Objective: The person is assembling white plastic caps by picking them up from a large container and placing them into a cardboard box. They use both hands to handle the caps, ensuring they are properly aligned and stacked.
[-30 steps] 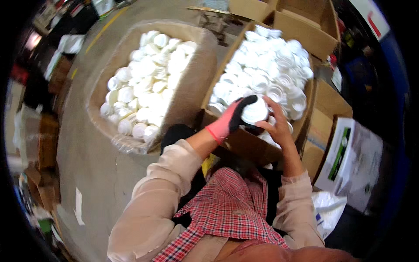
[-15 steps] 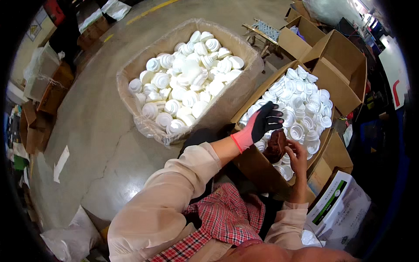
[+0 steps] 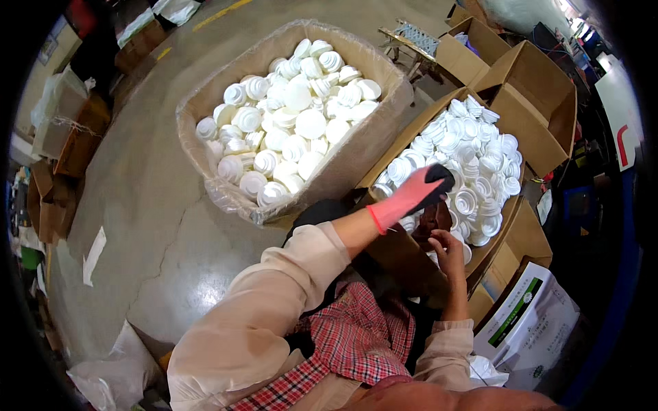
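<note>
My left hand (image 3: pixel 418 193), in a pink and black work glove, is over the near part of a cardboard box (image 3: pixel 404 257) of white plastic lids (image 3: pixel 473 161). Its fingers are curled in, and whatever may be in them is hidden. Just below it, my bare right hand (image 3: pixel 447 252) pinches the lower edge of a dark reddish-brown, crumpled piece (image 3: pixel 433 220), whose exact kind I cannot tell. This piece lies over the lids near the box's near side. The white pieces are round, with stepped rings.
A larger plastic-lined carton (image 3: pixel 329 161) to the left holds many similar white round pieces (image 3: pixel 291 123). Open cardboard boxes (image 3: pixel 538 103) stand behind at the right. A white carton with a green band (image 3: pixel 514 322) is at the lower right, and a small stool (image 3: pixel 415 42) stands beyond.
My left hand has gone from spread fingers to curled ones. My right hand has shifted slightly left and down, and the brown piece has changed shape a little.
</note>
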The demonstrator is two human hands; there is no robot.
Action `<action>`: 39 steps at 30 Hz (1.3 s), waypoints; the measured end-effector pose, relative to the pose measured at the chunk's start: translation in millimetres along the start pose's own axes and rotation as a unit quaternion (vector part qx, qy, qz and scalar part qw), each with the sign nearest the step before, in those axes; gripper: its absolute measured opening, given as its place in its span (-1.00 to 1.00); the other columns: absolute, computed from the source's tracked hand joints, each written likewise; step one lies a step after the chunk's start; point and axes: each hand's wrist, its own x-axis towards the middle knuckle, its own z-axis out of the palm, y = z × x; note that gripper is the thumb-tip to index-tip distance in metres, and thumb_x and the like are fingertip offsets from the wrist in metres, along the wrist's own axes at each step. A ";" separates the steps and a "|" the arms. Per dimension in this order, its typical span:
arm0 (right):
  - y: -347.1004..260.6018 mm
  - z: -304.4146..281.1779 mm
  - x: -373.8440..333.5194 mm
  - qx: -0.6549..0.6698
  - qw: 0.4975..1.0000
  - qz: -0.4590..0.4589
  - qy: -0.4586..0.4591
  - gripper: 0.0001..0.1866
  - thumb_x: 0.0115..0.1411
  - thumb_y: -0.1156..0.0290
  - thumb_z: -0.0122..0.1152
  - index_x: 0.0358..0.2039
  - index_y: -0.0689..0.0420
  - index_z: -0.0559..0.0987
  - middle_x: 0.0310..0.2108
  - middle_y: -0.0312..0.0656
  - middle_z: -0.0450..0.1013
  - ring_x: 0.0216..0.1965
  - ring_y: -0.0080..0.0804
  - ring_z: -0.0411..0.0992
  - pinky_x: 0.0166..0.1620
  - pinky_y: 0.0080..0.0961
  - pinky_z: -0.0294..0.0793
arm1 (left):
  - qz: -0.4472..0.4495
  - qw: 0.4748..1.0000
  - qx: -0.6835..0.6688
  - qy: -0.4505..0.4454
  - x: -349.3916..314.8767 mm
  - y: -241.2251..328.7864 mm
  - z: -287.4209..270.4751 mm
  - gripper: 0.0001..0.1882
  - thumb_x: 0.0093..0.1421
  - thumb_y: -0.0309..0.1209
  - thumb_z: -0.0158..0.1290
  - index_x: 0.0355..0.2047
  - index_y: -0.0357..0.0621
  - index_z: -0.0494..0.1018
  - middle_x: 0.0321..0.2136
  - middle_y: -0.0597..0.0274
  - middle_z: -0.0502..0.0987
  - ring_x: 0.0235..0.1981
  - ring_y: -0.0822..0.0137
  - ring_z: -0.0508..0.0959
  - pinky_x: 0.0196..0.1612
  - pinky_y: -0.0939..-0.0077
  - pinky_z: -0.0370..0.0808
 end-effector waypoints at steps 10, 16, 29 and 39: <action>14.1 -14.6 -7.5 -0.045 0.999 -0.024 -0.008 -0.72 0.09 0.40 0.31 -0.20 0.25 0.55 -0.27 -0.02 0.53 -0.32 -0.10 0.51 -0.25 -0.34 0.48 | -0.029 0.477 0.858 0.188 -2.1 93.5 -303.5 -0.28 -0.04 -0.28 0.24 0.16 0.06 0.26 0.11 -0.04 0.31 0.11 -0.14 0.32 0.08 0.06 0.41; 15.8 -22.1 -8.8 -0.086 0.995 0.033 -0.024 -0.69 0.08 0.36 0.32 -0.19 0.23 0.55 -0.26 -0.01 0.52 -0.28 -0.08 0.50 -0.21 -0.31 0.48 | -0.128 0.586 0.752 0.274 -6.2 86.7 -286.7 -0.25 -0.25 -0.34 0.40 -0.03 -0.13 0.29 -0.09 -0.08 0.32 -0.05 -0.13 0.44 -0.06 0.12 0.50; 17.4 -5.7 5.7 -0.081 0.996 -0.015 -0.043 -0.69 0.10 0.43 0.31 -0.16 0.28 0.54 -0.24 -0.03 0.52 -0.23 -0.21 0.53 -0.20 -0.42 0.50 | 0.025 0.562 0.788 0.250 43.8 34.7 -296.1 -0.60 -0.04 -0.31 0.28 -0.21 -0.18 0.45 -0.12 -0.04 0.37 -0.04 -0.02 0.37 -0.02 0.19 0.43; 33.7 -6.3 6.5 -0.090 0.993 0.008 -0.078 -0.67 0.10 0.43 0.32 -0.14 0.27 0.53 -0.25 -0.03 0.53 -0.26 -0.23 0.53 -0.19 -0.40 0.50 | -0.096 0.454 0.866 0.184 4.1 111.4 -372.4 -0.24 -0.11 -0.08 0.28 0.14 0.18 0.32 0.20 0.02 0.21 0.14 -0.11 0.29 -0.01 -0.08 0.39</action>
